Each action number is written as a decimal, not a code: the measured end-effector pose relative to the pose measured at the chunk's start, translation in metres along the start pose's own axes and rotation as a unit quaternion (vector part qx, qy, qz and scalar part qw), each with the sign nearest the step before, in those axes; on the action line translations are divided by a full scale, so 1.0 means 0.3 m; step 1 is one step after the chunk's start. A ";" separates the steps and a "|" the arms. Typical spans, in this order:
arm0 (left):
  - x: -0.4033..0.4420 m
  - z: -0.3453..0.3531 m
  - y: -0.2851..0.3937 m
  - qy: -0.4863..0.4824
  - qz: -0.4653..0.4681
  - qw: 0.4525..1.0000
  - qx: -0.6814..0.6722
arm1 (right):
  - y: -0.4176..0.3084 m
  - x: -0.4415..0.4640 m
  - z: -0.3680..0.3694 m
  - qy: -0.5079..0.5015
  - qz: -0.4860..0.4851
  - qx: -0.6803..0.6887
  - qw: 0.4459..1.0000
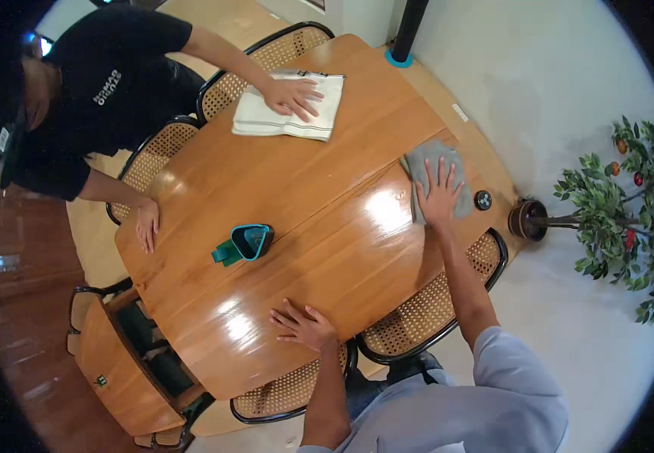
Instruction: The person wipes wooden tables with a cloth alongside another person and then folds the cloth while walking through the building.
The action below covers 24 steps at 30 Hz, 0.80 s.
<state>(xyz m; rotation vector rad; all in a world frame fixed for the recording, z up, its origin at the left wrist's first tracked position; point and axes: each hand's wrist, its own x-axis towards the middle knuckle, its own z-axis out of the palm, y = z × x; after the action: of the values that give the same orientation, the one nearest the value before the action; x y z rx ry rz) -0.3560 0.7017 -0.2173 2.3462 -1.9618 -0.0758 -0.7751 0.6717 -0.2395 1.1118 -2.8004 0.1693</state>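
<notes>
My right hand (pixel 439 200) lies flat with fingers spread on a grey cloth (pixel 463 202) at the right end of the wooden table (pixel 327 249). My left hand (pixel 304 328) rests palm down on the bare wood near the close edge, its fingers apart and nothing in it. A teal and dark container with a handle-like part (pixel 251 241) sits on the table, up and left of my left hand. Just right of the grey cloth is a small black round object (pixel 482 200).
Across the table, a person in a black shirt (pixel 115 83) presses one hand (pixel 291 98) on a folded white cloth (pixel 255 113); the other hand (pixel 147 223) rests at the edge. Cane chairs (pixel 410 317) surround the table. A potted plant (pixel 527 220) stands right.
</notes>
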 end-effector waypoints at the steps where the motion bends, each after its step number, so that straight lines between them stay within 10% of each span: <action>1: -0.003 0.005 -0.002 -0.001 0.000 1.000 0.003 | 0.018 -0.040 -0.013 -0.004 -0.045 -0.004 0.999; 8: -0.008 -0.008 0.002 0.014 -0.011 1.000 -0.015 | 0.120 -0.402 -0.156 -0.061 -0.075 0.022 0.995; 13: -0.003 -0.048 0.007 0.010 -0.004 0.999 -0.035 | -0.014 -0.608 -0.114 0.051 0.113 0.058 0.991; 21: -0.005 -0.053 -0.015 -0.015 -0.015 0.998 -0.062 | -0.231 -0.483 -0.188 -0.140 -0.408 0.101 0.897; 24: 0.005 -0.055 -0.072 -0.025 -0.003 0.992 -0.127 | -0.271 -0.301 -0.078 -0.077 -0.307 0.089 0.944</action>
<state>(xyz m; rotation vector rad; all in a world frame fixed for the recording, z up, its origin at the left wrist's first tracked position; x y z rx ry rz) -0.3329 0.7044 -0.2029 2.2061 -1.8428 -0.3657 -0.6523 0.6774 -0.2258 2.0539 -2.4364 0.2800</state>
